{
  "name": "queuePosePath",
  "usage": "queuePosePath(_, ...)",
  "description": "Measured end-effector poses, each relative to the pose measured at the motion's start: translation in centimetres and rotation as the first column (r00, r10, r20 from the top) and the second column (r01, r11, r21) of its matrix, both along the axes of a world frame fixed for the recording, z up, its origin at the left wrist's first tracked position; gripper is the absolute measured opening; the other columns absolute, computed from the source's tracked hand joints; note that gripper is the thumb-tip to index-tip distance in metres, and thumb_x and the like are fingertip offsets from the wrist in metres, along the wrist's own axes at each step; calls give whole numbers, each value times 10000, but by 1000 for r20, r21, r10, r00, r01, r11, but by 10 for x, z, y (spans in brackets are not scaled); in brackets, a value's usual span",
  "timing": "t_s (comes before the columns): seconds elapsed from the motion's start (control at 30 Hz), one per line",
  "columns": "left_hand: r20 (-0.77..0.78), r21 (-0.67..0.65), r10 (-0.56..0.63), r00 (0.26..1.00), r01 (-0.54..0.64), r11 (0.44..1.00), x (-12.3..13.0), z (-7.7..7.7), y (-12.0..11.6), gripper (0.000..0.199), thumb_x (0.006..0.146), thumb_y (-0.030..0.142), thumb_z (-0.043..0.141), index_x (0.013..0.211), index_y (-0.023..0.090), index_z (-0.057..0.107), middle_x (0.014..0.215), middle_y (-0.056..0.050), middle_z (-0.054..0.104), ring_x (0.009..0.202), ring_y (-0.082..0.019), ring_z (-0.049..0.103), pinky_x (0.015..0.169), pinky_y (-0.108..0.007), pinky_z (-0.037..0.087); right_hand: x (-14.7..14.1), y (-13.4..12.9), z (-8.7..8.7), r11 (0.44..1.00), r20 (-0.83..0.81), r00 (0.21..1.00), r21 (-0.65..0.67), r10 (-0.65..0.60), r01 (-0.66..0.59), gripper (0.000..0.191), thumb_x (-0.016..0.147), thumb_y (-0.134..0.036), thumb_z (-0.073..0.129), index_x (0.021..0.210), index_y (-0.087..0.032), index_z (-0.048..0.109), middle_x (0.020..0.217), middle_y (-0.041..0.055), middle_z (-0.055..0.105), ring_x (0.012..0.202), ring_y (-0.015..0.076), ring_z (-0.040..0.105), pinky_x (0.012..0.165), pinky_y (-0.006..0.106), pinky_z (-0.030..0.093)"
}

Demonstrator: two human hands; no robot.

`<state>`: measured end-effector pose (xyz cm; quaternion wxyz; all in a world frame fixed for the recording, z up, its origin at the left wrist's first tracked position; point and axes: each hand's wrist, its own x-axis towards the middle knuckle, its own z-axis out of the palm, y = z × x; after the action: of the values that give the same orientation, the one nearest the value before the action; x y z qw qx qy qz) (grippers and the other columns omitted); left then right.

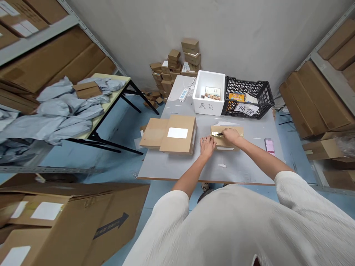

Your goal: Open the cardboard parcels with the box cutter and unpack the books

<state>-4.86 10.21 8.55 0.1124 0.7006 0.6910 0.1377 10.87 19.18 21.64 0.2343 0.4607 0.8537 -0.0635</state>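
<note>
A small cardboard box (233,144) lies on the grey table in front of me, with shiny tape along its top and a white label on its near side. My right hand (232,136) is closed around a slim black utility knife (219,134), whose tip points left along the tape. At the box's left end rests my left hand (207,146), fingers spread against the cardboard, a ring on one of them. Left of that hand, a larger labelled carton (177,143) partly overlaps another flat carton (153,133).
Behind the box stand a white foam bin (208,107) and a black plastic crate (248,88), both with items inside. A power strip (183,95) and a phone (269,147) lie on the table (166,167). Shelves, stacked boxes and a side table with grey parcels (66,107) surround me.
</note>
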Motion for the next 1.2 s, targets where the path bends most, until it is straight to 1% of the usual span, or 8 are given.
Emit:
queuePosePath(0.1,-11,-19,-4,1000,3,1000,0,4,-1,389,1142,362,468,1428,273,716,1530,-125,662,1415,-340,544,1326,-535,264,0,-2,-2,1000,17,1000,18,19,-19,435,1115,-140,417,1390,-105,753,1390,261,727,1293,341,732,1044,384,565)
queuePosePath(0.2,-13,-31,-4,1000,4,1000,0,5,-1,405,1138,356,468,1465,287,697,1536,-129,656,1428,-340,538,1336,-545,243,2,-2,-4,999,15,999,14,28,-29,424,1126,-165,428,1406,-110,742,1393,265,726,1294,330,734,1055,370,558)
queuePosePath(0.33,-24,-42,-13,1000,12,999,1,7,-2,425,1139,349,464,1499,283,680,1545,-139,647,1444,-345,527,1341,-560,229,7,0,-5,1000,8,1000,-10,10,-10,424,1132,-184,429,1416,-125,738,1400,249,729,1276,325,741,1053,369,558)
queuePosePath(0.47,-37,-50,-19,999,17,999,2,7,-1,440,1152,350,424,1497,252,679,1563,-145,636,1455,-343,518,1345,-559,219,12,-2,-8,1000,-1,1000,-2,-1,1,430,1131,-173,420,1422,-113,731,1401,252,723,1288,337,733,1051,373,554)
queuePosePath(0.63,-50,-53,-26,998,23,998,2,4,-1,433,1146,347,436,1502,273,672,1572,-137,628,1468,-338,504,1355,-560,191,21,-3,-11,999,-17,999,-17,-31,31,423,1148,-250,433,1432,-148,730,1397,245,726,1263,331,743,1030,366,559)
queuePosePath(0.87,-57,-52,-19,998,16,999,4,4,-2,412,1146,327,428,1458,279,691,1547,-134,643,1442,-335,527,1362,-581,183,31,5,-10,1000,0,1000,6,6,-6,408,1144,-245,449,1386,-133,757,1378,255,737,1264,338,741,1034,372,557)
queuePosePath(1.03,-49,-21,-14,999,13,1000,3,2,-3,393,1133,311,456,1431,276,709,1524,-143,659,1448,-349,534,1366,-602,189,48,6,-10,1000,5,1000,2,-26,26,406,1147,-263,447,1376,-147,761,1379,243,742,1243,329,745,1009,368,557)
queuePosePath(1.2,-45,-5,-7,999,7,1000,4,1,-1,381,1131,307,452,1402,274,718,1496,-145,674,1443,-353,547,1370,-618,195,78,6,-1,995,38,994,-11,-101,102,389,1141,-287,477,1352,-168,781,1397,230,736,1256,331,732,998,365,548)
